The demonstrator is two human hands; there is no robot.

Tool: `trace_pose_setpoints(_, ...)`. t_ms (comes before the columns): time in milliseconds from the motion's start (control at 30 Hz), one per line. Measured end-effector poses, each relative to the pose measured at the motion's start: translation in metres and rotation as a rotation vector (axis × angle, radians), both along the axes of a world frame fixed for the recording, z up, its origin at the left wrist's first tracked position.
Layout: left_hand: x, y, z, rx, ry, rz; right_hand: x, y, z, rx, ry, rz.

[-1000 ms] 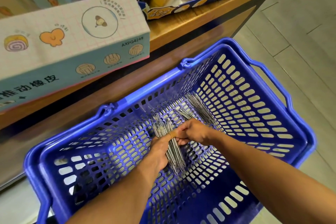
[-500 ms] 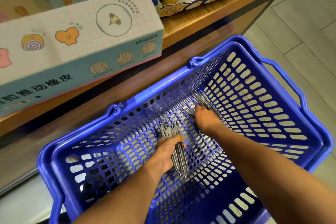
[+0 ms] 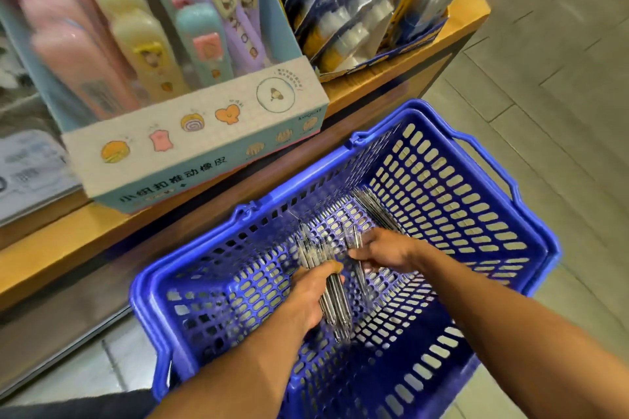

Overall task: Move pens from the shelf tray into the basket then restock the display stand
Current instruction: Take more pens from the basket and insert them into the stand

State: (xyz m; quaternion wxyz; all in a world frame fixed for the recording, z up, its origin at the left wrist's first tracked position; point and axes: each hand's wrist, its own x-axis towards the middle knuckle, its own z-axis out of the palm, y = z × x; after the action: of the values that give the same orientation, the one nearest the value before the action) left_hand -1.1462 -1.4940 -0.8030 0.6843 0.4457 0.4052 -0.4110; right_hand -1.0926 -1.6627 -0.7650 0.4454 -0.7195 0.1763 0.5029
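One blue basket [image 3: 510, 248] sat on the floor below one wooden shelf [image 3: 391, 85], both hands inside it. The left hand [image 3: 311, 296] had its fingers curled round a bundle of clear pens [image 3: 335, 303], too blurred to count, while the right hand [image 3: 384, 250] pinched what looked like one or two pens [image 3: 358, 269] just beside that bundle. One more loose bunch [image 3: 377, 211] lay on the basket floor behind the right hand; two display boxes stood on the shelf, a pastel one [image 3: 190, 150] and a blue-yellow one [image 3: 401, 48].

A stationery shop: at 11 o'clock a printed display box [image 3: 190, 146] of pastel cased items stands on a wooden shelf [image 3: 391, 85], carded packs [image 3: 357, 20] fill a tray at 1 o'clock, and a blue shopping basket [image 3: 476, 214] sits below.
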Motion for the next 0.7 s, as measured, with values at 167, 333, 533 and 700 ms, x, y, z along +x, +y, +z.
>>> trace_pose_setpoints(167, -0.001, 0.009, 0.03, -0.265, -0.109, -0.098, -0.019, 0.015, 0.035, 0.148, 0.024, -0.168)
trace_pose_setpoints(333, -0.008, 0.027, 0.062, -0.356, -0.124, -0.166, -0.038, 0.024, 0.073, 0.187, -0.001, -0.233)
trace_pose_setpoints(533, -0.026, 0.047, 0.167, -0.295, -0.043, -0.187, -0.065, 0.057, 0.183, 0.09, -0.095, -0.212)
trace_pose_setpoints(700, -0.058, 0.061, 0.304, -0.222, -0.029, -0.142, -0.101, 0.071, 0.314, 0.111, -0.153, -0.171)
